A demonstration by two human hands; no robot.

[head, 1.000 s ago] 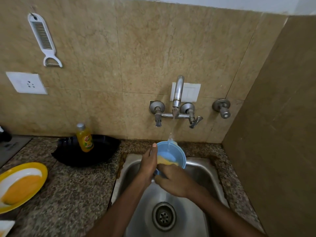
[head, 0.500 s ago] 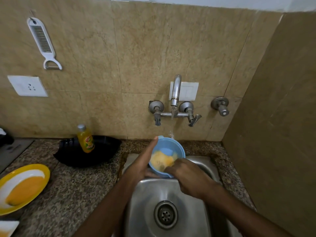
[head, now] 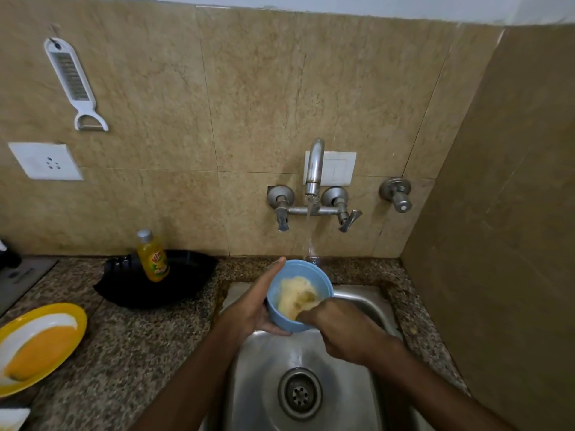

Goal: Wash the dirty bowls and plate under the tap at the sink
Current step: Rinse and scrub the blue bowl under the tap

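Observation:
A small blue bowl is held over the steel sink, tilted toward me. My left hand cups its left side and base, thumb lying straight along the rim. My right hand reaches into the bowl and presses a yellow sponge against the inside; its fingers are hidden. Water runs from the tap and falls just behind the bowl's far rim. A yellow plate with orange residue lies on the counter at the left.
A yellow dish-soap bottle stands on a black tray left of the sink. A wall valve sits right of the tap, and a side wall closes in at the right. The drain lies below the hands. A white peeler hangs on the wall.
The bowl has tipped toward me and come a little nearer, out from under the stream. The sponge has moved from the rim down into the bowl.

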